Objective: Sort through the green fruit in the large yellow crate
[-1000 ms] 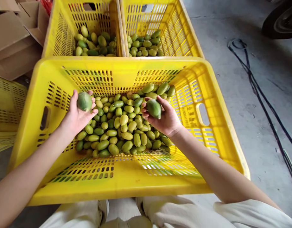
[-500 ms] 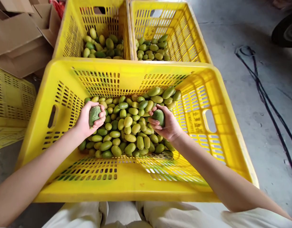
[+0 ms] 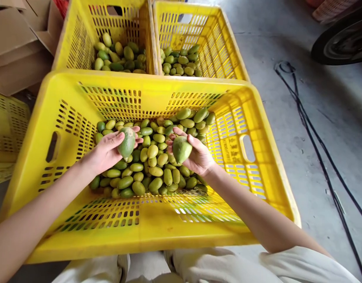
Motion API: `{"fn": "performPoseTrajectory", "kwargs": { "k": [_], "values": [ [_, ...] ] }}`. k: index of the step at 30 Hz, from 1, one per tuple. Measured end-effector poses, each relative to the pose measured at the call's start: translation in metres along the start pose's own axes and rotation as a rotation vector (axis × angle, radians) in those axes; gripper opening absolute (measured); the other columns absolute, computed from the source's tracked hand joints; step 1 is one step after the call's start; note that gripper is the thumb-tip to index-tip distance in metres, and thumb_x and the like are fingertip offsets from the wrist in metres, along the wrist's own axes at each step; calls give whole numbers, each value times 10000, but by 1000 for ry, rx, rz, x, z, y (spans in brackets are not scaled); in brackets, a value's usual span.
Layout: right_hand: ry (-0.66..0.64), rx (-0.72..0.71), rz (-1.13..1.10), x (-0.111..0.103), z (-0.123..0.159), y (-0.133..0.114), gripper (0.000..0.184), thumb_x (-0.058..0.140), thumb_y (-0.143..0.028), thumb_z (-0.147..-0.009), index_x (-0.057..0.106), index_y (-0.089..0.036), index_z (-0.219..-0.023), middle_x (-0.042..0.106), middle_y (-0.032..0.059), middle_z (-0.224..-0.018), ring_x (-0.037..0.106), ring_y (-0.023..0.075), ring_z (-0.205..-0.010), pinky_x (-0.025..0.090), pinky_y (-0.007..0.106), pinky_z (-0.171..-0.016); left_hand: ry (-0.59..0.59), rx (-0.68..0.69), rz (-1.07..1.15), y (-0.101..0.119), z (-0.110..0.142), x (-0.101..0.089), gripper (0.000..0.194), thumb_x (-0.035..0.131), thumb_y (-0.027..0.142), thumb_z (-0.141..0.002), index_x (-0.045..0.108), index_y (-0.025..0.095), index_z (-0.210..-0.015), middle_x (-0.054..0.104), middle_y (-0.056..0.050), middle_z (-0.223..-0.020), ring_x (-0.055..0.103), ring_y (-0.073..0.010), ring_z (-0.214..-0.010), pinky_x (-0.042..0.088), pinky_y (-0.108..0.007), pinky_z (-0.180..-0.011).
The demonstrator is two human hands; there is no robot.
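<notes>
My left hand (image 3: pixel 107 153) holds a green, egg-shaped fruit (image 3: pixel 127 142) with a pale, scuffed top. The thumb lies on its near side, and the fingertips show past its right side. In my right hand (image 3: pixel 198 155), a lighter green fruit (image 3: pixel 181 149) rests on the upturned palm, narrow end towards me. Both hands are over a large yellow plastic crate (image 3: pixel 157 232). Below them lies a heap of oval green and yellowish fruits (image 3: pixel 153 151), partly covered by my hands.
Behind stand two more yellow crates, the left one (image 3: pixel 72 43) and the right one (image 3: pixel 231 47), each with similar fruits. Flattened cardboard (image 3: pixel 13 43) lies at the far left above another crate (image 3: pixel 10 133). On the floor at right are a black cable (image 3: pixel 310 133) and a wheel (image 3: pixel 342 39).
Both hands have turned and loosened, so more of each fruit shows. The right hand's palm now faces up, and the hands are closer together. The view has shifted slightly right.
</notes>
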State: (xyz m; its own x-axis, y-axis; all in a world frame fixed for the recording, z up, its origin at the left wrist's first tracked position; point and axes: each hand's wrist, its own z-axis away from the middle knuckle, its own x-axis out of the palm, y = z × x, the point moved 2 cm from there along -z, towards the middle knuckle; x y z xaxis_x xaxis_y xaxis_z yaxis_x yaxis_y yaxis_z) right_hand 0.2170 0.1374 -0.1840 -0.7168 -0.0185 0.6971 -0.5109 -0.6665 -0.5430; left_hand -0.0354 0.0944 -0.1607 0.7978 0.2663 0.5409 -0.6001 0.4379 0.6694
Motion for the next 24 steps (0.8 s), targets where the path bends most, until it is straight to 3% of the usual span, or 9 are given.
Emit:
{"fn": "performPoseTrajectory", "kwargs": {
  "k": [6, 10, 12, 14, 16, 18, 21, 24],
  "values": [
    [-45, 43, -108, 3, 3, 3, 432, 1001, -266, -657, 647, -247, -904, 653, -37, -793, 637, 129, -716, 617, 213, -607, 47, 41, 214, -3, -5, 1, 152, 808, 137, -848, 674, 189, -897, 621, 9, -785, 661, -86, -687, 543, -126, -592],
    [-17, 144, -102, -3, 0, 6, 356, 921, -320, -818, 581, -216, -813, 600, -28, -733, 513, 83, -579, 422, 121, -403, 176, 7, 273, -3, -5, 5, 190, 766, 136, -906, 593, 205, -866, 616, 28, -776, 622, -55, -602, 455, -85, -487],
    [104, 162, -140, -6, -3, 8, 306, 793, -336, -932, 554, -209, -788, 581, -12, -706, 511, 90, -561, 395, 122, -374, 202, -41, 246, -2, -4, 8, 186, 725, 200, -965, 575, 201, -857, 581, 42, -721, 514, -32, -476, 352, -84, -397],
    [320, 138, -214, -7, -5, 11, 218, 635, -292, -1001, 564, -205, -814, 588, 8, -702, 562, 109, -584, 479, 142, -413, 212, -71, 235, -1, -4, 9, 243, 602, 298, -1057, 566, 194, -840, 524, 52, -656, 384, -27, -380, 255, -113, -333],
    [535, 95, -277, -4, -7, 13, 142, 530, -219, -994, 591, -201, -867, 621, 30, -725, 629, 139, -644, 596, 194, -502, 247, -96, 242, -2, -4, 9, 362, 422, 341, -1120, 561, 187, -824, 515, 36, -628, 357, -42, -352, 232, -139, -314],
    [651, 78, -291, 3, -8, 15, 109, 516, -159, -941, 611, -204, -911, 652, 46, -759, 673, 173, -706, 666, 261, -571, 319, -139, 249, -6, -4, 5, 417, 315, 311, -1131, 561, 179, -821, 535, 13, -621, 386, -60, -355, 244, -149, -313],
    [647, 105, -221, 19, -13, 15, 109, 558, -114, -888, 605, -208, -919, 654, 43, -779, 681, 174, -729, 655, 248, -562, 450, -224, 238, -13, -7, -3, 368, 332, 249, -1110, 552, 177, -824, 539, 5, -599, 401, -71, -357, 237, -149, -314],
    [463, 35, -69, 40, -34, 4, 111, 669, -157, -873, 576, -214, -897, 627, 4, -782, 640, 118, -668, 514, 137, -467, 489, -230, 223, -17, -9, -7, 348, 356, 247, -1105, 539, 183, -816, 525, 15, -580, 370, -61, -342, 206, -146, -312]
  ]
}}
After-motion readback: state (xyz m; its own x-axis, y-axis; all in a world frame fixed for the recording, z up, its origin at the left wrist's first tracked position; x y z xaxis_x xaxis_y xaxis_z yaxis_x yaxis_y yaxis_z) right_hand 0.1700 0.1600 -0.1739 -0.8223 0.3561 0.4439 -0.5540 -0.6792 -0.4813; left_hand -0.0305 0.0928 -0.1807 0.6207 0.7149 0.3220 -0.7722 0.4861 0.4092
